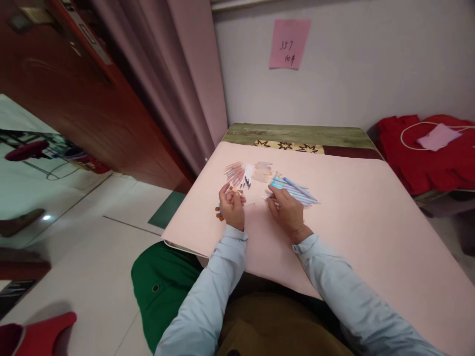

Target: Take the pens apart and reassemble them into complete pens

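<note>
- Firstly, left hand (233, 208): over the near left part of the table (356, 212), thumb and fingers seemingly pinched on an orange-tipped piece (232, 189), too small to identify fully
- Right hand (289, 205): apart from the left one, thumb and forefinger closed on a slim pale stick (263, 198), only its white end showing past the fingertips
- Chief relation: pale stick with its long axis roughly crosswise, white end towards the left hand; orange-tipped piece opposite, slanting from its coloured end down towards the right hand; a short gap between the two
- Within that gap: one thin clear piece (250, 204), flat on the table, the only item seen lying between the hands
- Blue pens (299, 190): a loose heap under and just beyond the right hand, that hand the nearer, its fingers hiding part of the heap
- White sticks (247, 174): dark ends towards the person, just beyond the left hand
- Pinkish pens (233, 172): fanned to the left of the white sticks
- Clear tubes (262, 170): in a row to the right of the white sticks
- Brown caps (219, 214): clustered beside the left hand, partly hidden by it
- Red cloth (415, 163): off the table's right side, well apart from both hands
</note>
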`<control>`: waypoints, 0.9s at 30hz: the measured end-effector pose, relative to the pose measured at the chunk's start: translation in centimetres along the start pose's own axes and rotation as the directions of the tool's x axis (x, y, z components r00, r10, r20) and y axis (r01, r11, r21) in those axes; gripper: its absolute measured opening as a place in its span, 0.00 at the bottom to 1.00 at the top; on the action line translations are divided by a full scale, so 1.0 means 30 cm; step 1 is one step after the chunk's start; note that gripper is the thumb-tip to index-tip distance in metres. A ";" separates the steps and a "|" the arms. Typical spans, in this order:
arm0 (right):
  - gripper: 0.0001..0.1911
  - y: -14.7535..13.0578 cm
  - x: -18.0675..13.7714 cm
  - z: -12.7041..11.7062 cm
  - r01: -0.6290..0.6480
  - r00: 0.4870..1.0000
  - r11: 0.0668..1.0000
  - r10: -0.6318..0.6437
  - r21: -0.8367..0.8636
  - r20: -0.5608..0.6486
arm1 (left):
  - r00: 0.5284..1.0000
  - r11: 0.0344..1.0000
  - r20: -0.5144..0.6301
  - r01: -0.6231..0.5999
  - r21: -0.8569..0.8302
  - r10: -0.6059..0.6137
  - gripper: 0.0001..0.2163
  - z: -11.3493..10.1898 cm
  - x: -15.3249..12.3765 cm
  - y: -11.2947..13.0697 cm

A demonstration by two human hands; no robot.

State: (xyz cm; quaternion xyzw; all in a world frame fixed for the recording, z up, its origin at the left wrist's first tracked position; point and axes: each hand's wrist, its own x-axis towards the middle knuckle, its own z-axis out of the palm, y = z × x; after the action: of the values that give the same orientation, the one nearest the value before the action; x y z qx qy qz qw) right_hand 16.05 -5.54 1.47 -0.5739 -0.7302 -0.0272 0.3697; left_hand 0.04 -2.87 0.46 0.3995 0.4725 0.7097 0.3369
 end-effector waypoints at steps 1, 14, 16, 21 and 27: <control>0.18 0.003 -0.002 0.002 0.007 1.000 1.000 -0.007 0.002 -0.007 | 1.000 1.000 -0.003 -0.002 -0.001 0.002 0.19 -0.001 0.000 0.000; 0.10 -0.133 0.027 0.079 0.260 0.906 0.965 -0.231 -0.039 0.354 | 0.999 0.972 0.045 -0.030 0.234 0.020 0.20 -0.151 0.005 0.142; 0.12 -0.139 0.031 0.097 0.228 0.911 0.969 -0.177 -0.099 0.372 | 0.995 0.900 0.100 -0.051 0.434 0.009 0.19 -0.186 0.004 0.142; 0.12 -0.113 0.002 0.084 0.081 0.969 0.967 -0.019 -0.243 0.245 | 0.959 0.476 0.268 -0.193 0.858 -0.095 0.14 -0.210 -0.018 0.134; 0.10 -0.086 -0.037 0.034 0.073 0.991 0.985 -0.053 -0.159 0.127 | 0.933 0.190 0.315 -0.282 0.940 -0.173 0.12 -0.161 -0.024 0.151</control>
State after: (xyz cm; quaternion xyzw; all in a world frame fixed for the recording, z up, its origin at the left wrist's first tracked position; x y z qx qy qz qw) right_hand 13.41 -6.86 1.09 -0.5794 -0.7646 -0.0634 0.2751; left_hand -4.37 -6.91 3.40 0.6580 0.7306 0.1729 0.0576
